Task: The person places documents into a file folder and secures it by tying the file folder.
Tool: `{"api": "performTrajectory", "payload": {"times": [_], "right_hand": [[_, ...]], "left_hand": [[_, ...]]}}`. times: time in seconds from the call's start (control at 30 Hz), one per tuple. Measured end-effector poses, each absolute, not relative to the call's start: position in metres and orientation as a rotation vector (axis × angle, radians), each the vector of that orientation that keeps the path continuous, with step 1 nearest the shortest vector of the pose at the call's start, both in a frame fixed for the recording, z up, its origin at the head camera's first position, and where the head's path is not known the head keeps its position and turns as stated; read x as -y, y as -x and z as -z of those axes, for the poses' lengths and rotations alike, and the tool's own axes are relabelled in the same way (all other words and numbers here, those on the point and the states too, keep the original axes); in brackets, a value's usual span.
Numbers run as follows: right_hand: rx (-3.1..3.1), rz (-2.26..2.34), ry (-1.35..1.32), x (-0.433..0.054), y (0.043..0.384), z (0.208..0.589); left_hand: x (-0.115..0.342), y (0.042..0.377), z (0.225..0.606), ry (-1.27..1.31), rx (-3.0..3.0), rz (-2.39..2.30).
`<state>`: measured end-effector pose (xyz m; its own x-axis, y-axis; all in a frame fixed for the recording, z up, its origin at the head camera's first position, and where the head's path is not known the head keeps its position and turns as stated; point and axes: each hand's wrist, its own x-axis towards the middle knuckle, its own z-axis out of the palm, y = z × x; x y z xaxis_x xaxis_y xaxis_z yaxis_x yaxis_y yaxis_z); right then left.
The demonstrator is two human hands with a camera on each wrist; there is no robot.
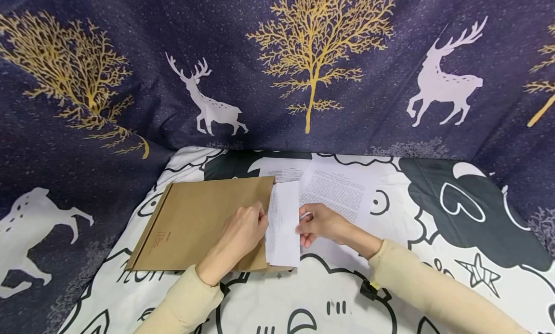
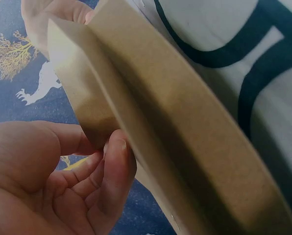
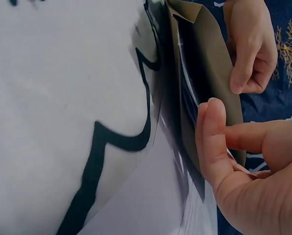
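A flat brown kraft envelope (image 1: 191,218) lies on the cloth with its mouth toward the right. My left hand (image 1: 244,228) pinches the upper layer at that mouth between thumb and fingers; the left wrist view shows the folded brown edge (image 2: 102,93) lifted. White printed papers (image 1: 284,233) stick out of the mouth, their left part hidden inside. At their right edge, my right hand (image 1: 321,223) pinches them between thumb and fingers. In the right wrist view the envelope (image 3: 209,54) gapes, with paper edges within, beside the right fingers.
More printed sheets (image 1: 336,189) lie behind and under the right hand, overlapping one another. The bed-like surface has a white cloth (image 1: 433,213) with black cartoon drawings. A dark blue curtain (image 1: 360,112) with deer and trees rises at the back and left.
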<state>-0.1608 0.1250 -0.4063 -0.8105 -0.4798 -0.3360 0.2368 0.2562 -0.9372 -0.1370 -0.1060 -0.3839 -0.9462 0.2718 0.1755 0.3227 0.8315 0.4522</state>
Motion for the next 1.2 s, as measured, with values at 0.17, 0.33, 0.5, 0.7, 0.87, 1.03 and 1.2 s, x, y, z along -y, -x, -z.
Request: {"api": "performTrajectory", "payload": {"times": [0.17, 0.33, 0.5, 0.7, 0.87, 1.03, 1.2], "right_hand": [[-1.943, 1.608, 0.23, -0.114, 0.164, 0.407], [-1.934, 1.616, 0.243, -0.104, 0.167, 0.408], [-1.92, 1.622, 0.259, -0.097, 0.17, 0.409], [-1.902, 1.631, 0.242, -0.089, 0.174, 0.408], [-1.889, 1.641, 0.238, -0.083, 0.177, 0.41], [-1.884, 1.638, 0.244, -0.076, 0.177, 0.411], [-1.905, 1.623, 0.238, -0.069, 0.178, 0.412]], "left_hand": [[0.106, 0.137, 0.383, 0.464, 2.918, 0.747], [0.106, 0.138, 0.383, 0.471, 2.907, 0.74], [0.107, 0.138, 0.383, 0.468, 2.899, 0.746], [0.107, 0.138, 0.382, 0.464, 2.901, 0.738], [0.108, 0.138, 0.382, 0.46, 2.908, 0.731], [0.108, 0.138, 0.381, 0.454, 2.911, 0.736], [0.108, 0.137, 0.381, 0.454, 2.904, 0.736]]}}
